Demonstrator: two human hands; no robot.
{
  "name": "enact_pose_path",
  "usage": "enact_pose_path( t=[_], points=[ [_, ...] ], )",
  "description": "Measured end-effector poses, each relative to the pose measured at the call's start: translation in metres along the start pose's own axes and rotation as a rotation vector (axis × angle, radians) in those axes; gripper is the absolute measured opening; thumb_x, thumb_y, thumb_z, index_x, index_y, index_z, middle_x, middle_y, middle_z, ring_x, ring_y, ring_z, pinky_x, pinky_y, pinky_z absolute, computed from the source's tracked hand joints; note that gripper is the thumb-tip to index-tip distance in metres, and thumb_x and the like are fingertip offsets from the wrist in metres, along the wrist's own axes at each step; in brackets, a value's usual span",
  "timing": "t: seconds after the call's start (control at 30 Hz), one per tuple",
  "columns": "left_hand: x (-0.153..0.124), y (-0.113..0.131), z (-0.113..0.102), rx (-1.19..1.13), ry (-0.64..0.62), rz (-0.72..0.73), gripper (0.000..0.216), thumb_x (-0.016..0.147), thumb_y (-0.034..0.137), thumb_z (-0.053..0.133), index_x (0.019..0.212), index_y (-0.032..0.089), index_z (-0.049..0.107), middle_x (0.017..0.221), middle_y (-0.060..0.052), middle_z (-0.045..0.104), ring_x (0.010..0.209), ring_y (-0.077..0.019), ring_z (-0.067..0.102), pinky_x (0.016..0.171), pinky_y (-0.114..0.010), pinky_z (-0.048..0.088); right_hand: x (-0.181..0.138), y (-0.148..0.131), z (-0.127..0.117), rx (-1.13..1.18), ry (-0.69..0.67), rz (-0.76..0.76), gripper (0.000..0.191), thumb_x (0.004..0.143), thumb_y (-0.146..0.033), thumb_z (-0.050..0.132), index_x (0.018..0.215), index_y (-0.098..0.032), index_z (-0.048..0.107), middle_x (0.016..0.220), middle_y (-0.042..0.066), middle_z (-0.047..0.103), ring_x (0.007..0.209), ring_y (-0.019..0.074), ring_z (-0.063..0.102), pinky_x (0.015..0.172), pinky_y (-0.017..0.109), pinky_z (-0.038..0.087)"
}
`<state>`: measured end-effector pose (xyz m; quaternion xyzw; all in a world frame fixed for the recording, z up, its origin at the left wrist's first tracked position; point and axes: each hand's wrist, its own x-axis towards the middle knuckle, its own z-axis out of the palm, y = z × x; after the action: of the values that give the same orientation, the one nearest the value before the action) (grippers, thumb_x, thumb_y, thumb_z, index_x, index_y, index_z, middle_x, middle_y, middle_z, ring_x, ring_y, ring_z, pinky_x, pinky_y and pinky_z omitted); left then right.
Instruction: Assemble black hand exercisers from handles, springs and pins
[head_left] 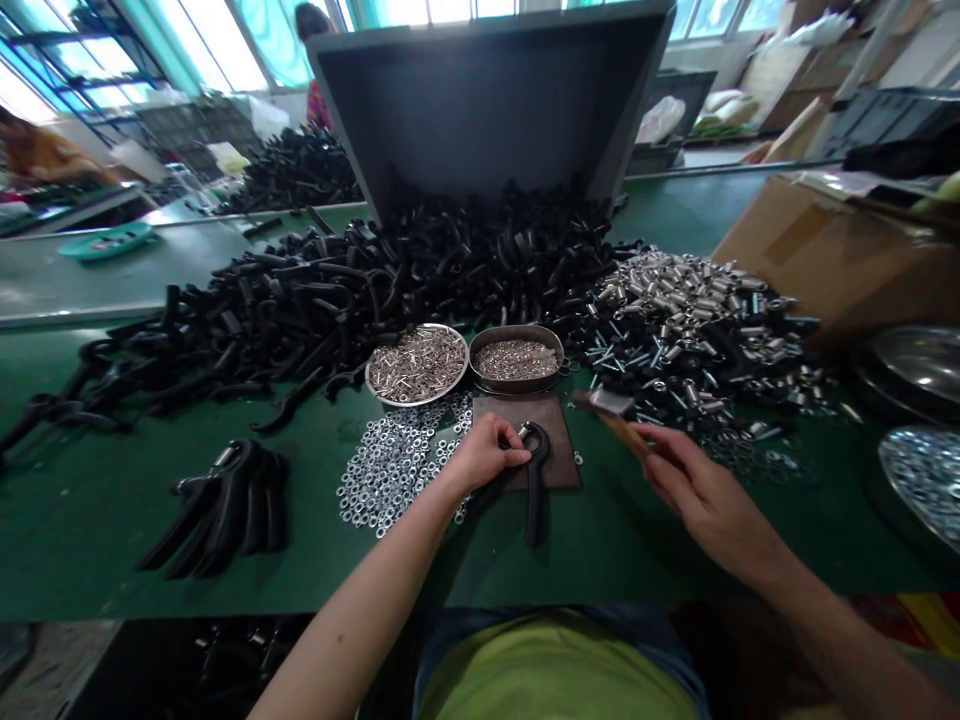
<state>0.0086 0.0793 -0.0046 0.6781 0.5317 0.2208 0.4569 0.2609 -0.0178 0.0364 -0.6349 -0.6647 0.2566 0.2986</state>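
Observation:
My left hand [491, 455] is closed on a black plastic spring clamp [535, 495], its thumb and fingertips near the jaw end. A small silver metal piece shows at the fingertips. Under the clamp's upper part lies a brown square plate [561, 460], and the handles reach past its front edge. My right hand [690, 490] grips the wooden handle of a hammer [611, 402]; the hammer head is raised, to the right of the plate. Silver nuts [390, 465] are spread beside my left forearm. To the left, several assembled black clamps [244, 510] lie stacked together.
Behind the plate stand a round dish of pins [418, 367] and an oval tin [517, 385]. Black handle parts [300, 310] spill from a tipped grey bin [487, 110]. Springs and screws [675, 300] are heaped right, near a cardboard box [840, 250]. People sit farther back.

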Motion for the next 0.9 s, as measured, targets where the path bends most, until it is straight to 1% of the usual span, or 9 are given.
enact_pose_path(
  t=[0.07,0.13,0.3,0.47,0.6,0.67,0.77,0.83,0.9],
  points=[
    [0.0,0.001,0.0,-0.007,-0.024,-0.008,0.011,0.062,0.022,0.071,0.061,0.015,0.061,0.072,0.001,0.057,0.07,-0.0132,0.052,0.066,-0.025,0.041,0.009,-0.024,0.005,0.14,0.131,-0.111,0.039,0.093,-0.036,0.033,0.131,-0.03,0.041,0.104,0.007,0.065,0.076,0.0173,0.065,0.062,0.028,0.052],
    [0.0,0.001,0.0,-0.008,-0.028,-0.009,0.012,0.062,0.022,0.071,0.061,0.015,0.061,0.072,0.001,0.056,0.07,-0.0132,0.052,0.066,-0.025,0.041,0.018,-0.031,0.015,0.118,0.163,-0.187,0.041,0.094,-0.033,0.032,0.134,-0.029,0.039,0.107,0.008,0.065,0.079,0.018,0.065,0.065,0.029,0.053],
    [0.0,-0.002,0.0,0.026,0.027,-0.007,0.014,0.062,0.022,0.071,0.067,0.016,0.06,0.079,0.001,0.056,0.074,-0.0132,0.052,0.068,-0.025,0.041,0.039,-0.026,0.028,-0.175,-0.17,-0.135,0.035,0.092,-0.029,0.034,0.123,-0.024,0.051,0.103,0.008,0.069,0.088,0.0233,0.067,0.075,0.035,0.052],
    [0.001,-0.006,0.002,0.026,0.029,0.027,0.017,0.063,0.022,0.072,0.072,0.016,0.059,0.081,0.001,0.055,0.075,-0.0133,0.051,0.069,-0.026,0.041,0.033,-0.034,0.025,-0.118,0.059,-0.262,0.041,0.094,-0.027,0.03,0.134,-0.023,0.038,0.124,0.01,0.059,0.101,0.0208,0.063,0.081,0.031,0.05],
    [-0.001,-0.004,0.003,0.108,0.058,0.043,0.017,0.066,0.023,0.071,0.077,0.017,0.059,0.083,0.0,0.056,0.078,-0.0145,0.053,0.071,-0.027,0.042,0.036,-0.015,0.043,-0.314,-0.201,-0.111,0.038,0.093,-0.025,0.033,0.128,-0.021,0.046,0.106,0.011,0.069,0.086,0.0243,0.068,0.07,0.031,0.049],
    [-0.008,-0.002,0.004,0.217,0.136,0.082,0.021,0.066,0.024,0.073,0.08,0.018,0.059,0.088,-0.001,0.056,0.085,-0.0177,0.053,0.076,-0.03,0.043,0.041,-0.01,0.046,-0.326,-0.279,-0.05,0.038,0.094,-0.026,0.031,0.128,-0.021,0.046,0.102,0.01,0.07,0.084,0.0252,0.068,0.069,0.032,0.049],
    [-0.029,-0.002,0.01,0.408,0.365,0.162,0.035,0.065,0.028,0.076,0.093,0.019,0.057,0.111,-0.008,0.053,0.105,-0.0255,0.049,0.087,-0.039,0.041,0.037,-0.022,0.033,-0.205,-0.261,-0.033,0.038,0.095,-0.028,0.029,0.128,-0.02,0.047,0.103,0.009,0.069,0.084,0.0225,0.068,0.07,0.032,0.05],
    [-0.045,-0.006,0.015,0.489,0.464,0.198,0.038,0.067,0.03,0.074,0.097,0.018,0.055,0.115,-0.011,0.051,0.107,-0.0269,0.048,0.088,-0.041,0.042,0.026,-0.04,0.017,-0.093,-0.193,-0.079,0.038,0.095,-0.029,0.03,0.129,-0.022,0.046,0.1,0.006,0.07,0.074,0.0174,0.067,0.066,0.029,0.051],
    [-0.058,-0.01,0.021,0.521,0.453,0.205,0.028,0.075,0.03,0.068,0.095,0.018,0.053,0.102,-0.009,0.056,0.097,-0.0243,0.052,0.083,-0.038,0.045,0.011,-0.055,0.005,0.02,-0.028,-0.201,0.039,0.095,-0.028,0.033,0.133,-0.025,0.042,0.098,0.005,0.069,0.064,0.013,0.065,0.06,0.026,0.052]
  ],
)
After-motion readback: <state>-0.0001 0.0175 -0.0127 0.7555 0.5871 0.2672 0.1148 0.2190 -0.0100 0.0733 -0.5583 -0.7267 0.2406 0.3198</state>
